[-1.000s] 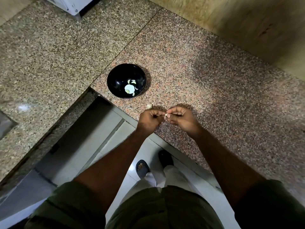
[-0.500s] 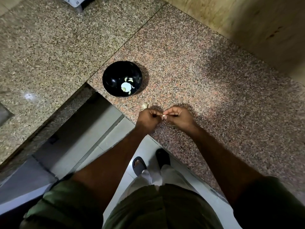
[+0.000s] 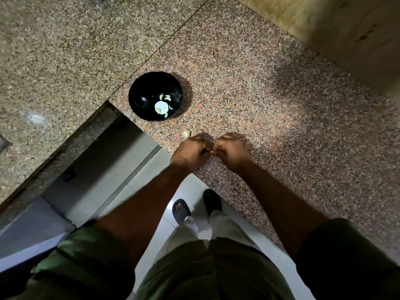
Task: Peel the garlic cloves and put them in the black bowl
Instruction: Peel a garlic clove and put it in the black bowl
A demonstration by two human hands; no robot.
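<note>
A black bowl stands on the pinkish granite counter near its front corner, with several pale peeled garlic cloves in its bottom. A loose unpeeled garlic clove lies on the counter between the bowl and my hands. My left hand and my right hand meet knuckle to knuckle over the counter's front edge, both pinched on one small garlic clove. Only a sliver of that clove shows between my fingertips.
A greyer granite slab joins the pink one on the left, and a beige wall rises behind. Below the counter edge lies a pale tiled floor with my sandalled feet.
My hands have closed tighter together around the clove, with fingers curled under and knuckles up. The view has shifted slightly, so the bowl sits a little further left.
</note>
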